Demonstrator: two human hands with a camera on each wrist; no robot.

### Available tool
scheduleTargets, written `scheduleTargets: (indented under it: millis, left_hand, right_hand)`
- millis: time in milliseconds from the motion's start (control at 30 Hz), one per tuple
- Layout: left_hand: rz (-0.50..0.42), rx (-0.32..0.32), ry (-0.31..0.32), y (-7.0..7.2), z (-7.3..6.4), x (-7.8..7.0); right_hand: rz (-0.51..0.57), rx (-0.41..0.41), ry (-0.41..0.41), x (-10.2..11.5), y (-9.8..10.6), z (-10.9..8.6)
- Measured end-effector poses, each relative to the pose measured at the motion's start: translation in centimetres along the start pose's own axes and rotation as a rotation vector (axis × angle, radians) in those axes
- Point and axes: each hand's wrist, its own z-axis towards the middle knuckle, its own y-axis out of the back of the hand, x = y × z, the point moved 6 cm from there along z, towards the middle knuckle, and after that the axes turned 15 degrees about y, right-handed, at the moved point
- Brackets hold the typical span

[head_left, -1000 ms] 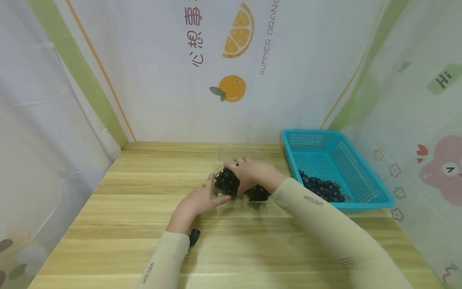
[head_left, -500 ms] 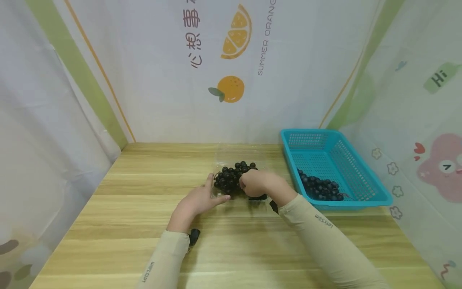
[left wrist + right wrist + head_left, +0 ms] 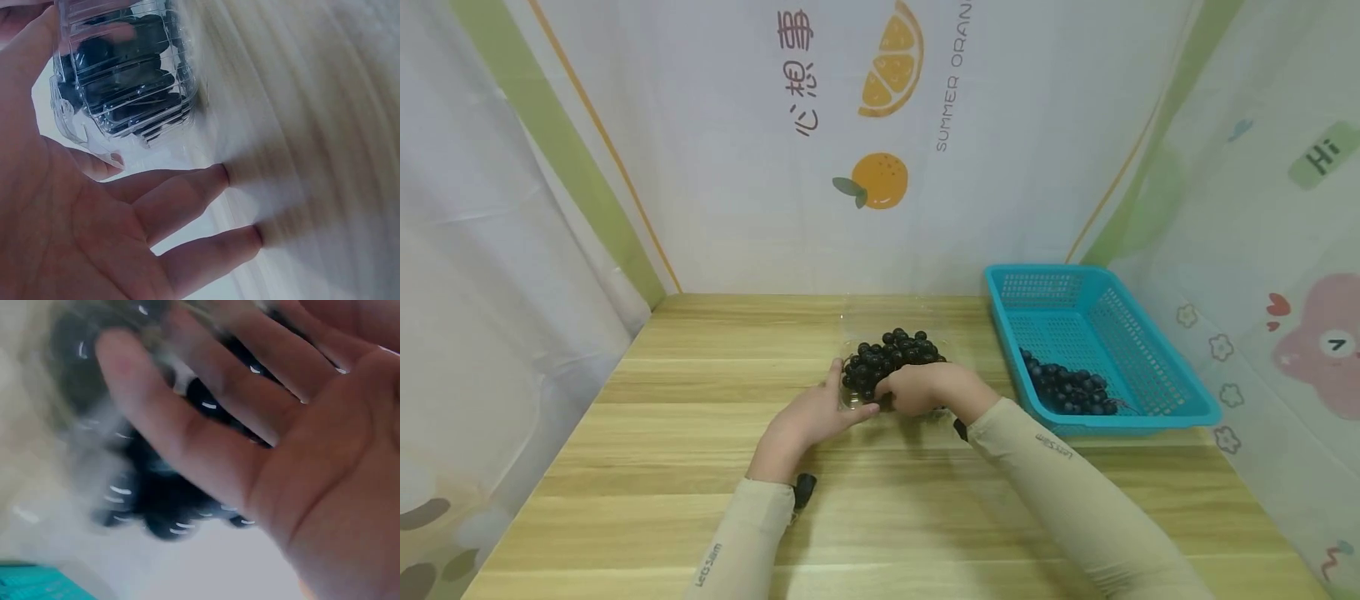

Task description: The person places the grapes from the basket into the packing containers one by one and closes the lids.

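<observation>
A bunch of dark grapes [image 3: 887,354] sits in a clear plastic clamshell box [image 3: 134,90], its transparent lid [image 3: 887,312] standing open at the back. My left hand [image 3: 808,421] lies at the box's left front side, thumb and fingers spread. In the left wrist view its fingertips [image 3: 215,178] reach down to the table. My right hand [image 3: 925,387] is on the front right of the bunch. In the right wrist view its fingers [image 3: 181,431] lie extended over the grapes, blurred at the tips. The right hand hides part of the grapes and box.
To the right stands a blue perforated basket [image 3: 1006,350], with another bunch of dark grapes [image 3: 1067,387] in its near left part. The wooden table [image 3: 700,375] meets a white printed curtain [image 3: 737,208] at the back.
My right hand first drew back over the bunch toward the front right, then moved slightly left along its front, uncovering the top grapes. The left hand stays in place.
</observation>
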Motion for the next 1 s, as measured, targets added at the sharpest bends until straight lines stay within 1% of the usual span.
scheduleTargets:
  millis: [100,133,233,367,500,600,700,800,900,933,1000]
  left_hand:
    - [0.002,0.001,0.004,0.0,0.0,0.0]
    - [0.000,0.000,0.004,0.0,-0.1,0.0]
    - [0.005,-0.002,-0.003,0.1,-0.2,0.0]
    - [0.005,-0.005,-0.008,0.3,-0.4,-0.1]
    - [-0.002,-0.001,-0.004,0.3,-0.5,0.0]
    - [-0.008,-0.004,0.000,0.2,-0.5,0.2]
    - [-0.012,-0.007,0.002,0.0,-0.4,0.3]
    - [-0.014,-0.004,0.012,-0.2,-0.3,0.4]
    - [-0.020,-0.002,0.020,-0.2,-0.2,0.4]
    - [-0.021,-0.003,0.020,-0.2,-0.1,0.4]
    - [-0.025,-0.005,0.016,-0.2,-0.1,0.3]
  right_hand:
    - [0.019,0.012,0.017,-0.5,-0.5,0.0]
    - [0.009,0.011,0.031,-0.6,-0.6,0.0]
    - [0.034,0.007,0.074,-0.6,-0.9,-0.1]
    - [0.071,-0.006,0.078,-0.3,-1.0,-0.1]
    - [0.079,-0.046,0.077,0.1,-0.7,0.1]
    - [0.074,-0.081,0.116,0.2,0.0,0.3]
    - [0.081,-0.092,0.125,0.1,1.0,0.5]
    - [0.148,-0.101,0.098,0.3,2.2,0.9]
    - [0.166,-0.124,0.064,0.2,3.4,1.5]
    - [0.161,-0.137,0.056,0.2,3.8,1.7]
    - [0.118,-0.165,0.038,0.0,4.6,2.0]
